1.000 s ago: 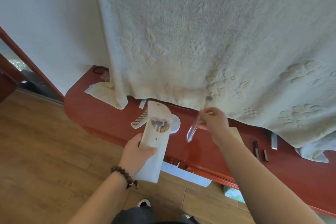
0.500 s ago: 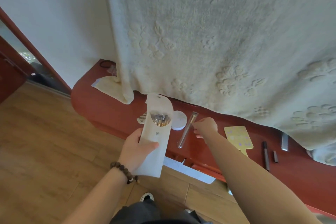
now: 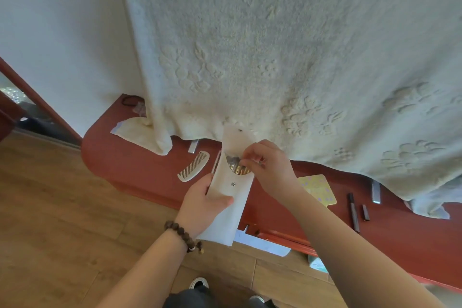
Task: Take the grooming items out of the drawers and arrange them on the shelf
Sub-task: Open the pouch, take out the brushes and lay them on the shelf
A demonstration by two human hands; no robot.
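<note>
My left hand (image 3: pixel 206 204) grips a white pouch (image 3: pixel 231 197), holding it upright over the front edge of the red shelf (image 3: pixel 130 165). Several makeup brushes (image 3: pixel 237 169) with metal ferrules stick out of its open mouth. My right hand (image 3: pixel 271 170) is at that mouth, fingertips pinched on the top of one brush. A thin clear-handled brush (image 3: pixel 216 162) lies on the shelf just left of the pouch, mostly hidden behind it.
On the shelf lie a white comb (image 3: pixel 193 170), a yellow hand mirror (image 3: pixel 318 190), two dark pencils (image 3: pixel 353 211), a metal clip (image 3: pixel 375 191) and a hair tie (image 3: pixel 128 100). A cream blanket (image 3: pixel 275 57) hangs over the shelf's back. An open drawer (image 3: pixel 265 244) is below.
My right hand laid the clear-handled brush on the shelf, let it go, then moved back to the pouch mouth and pinched another brush. The left hand raised the pouch slightly.
</note>
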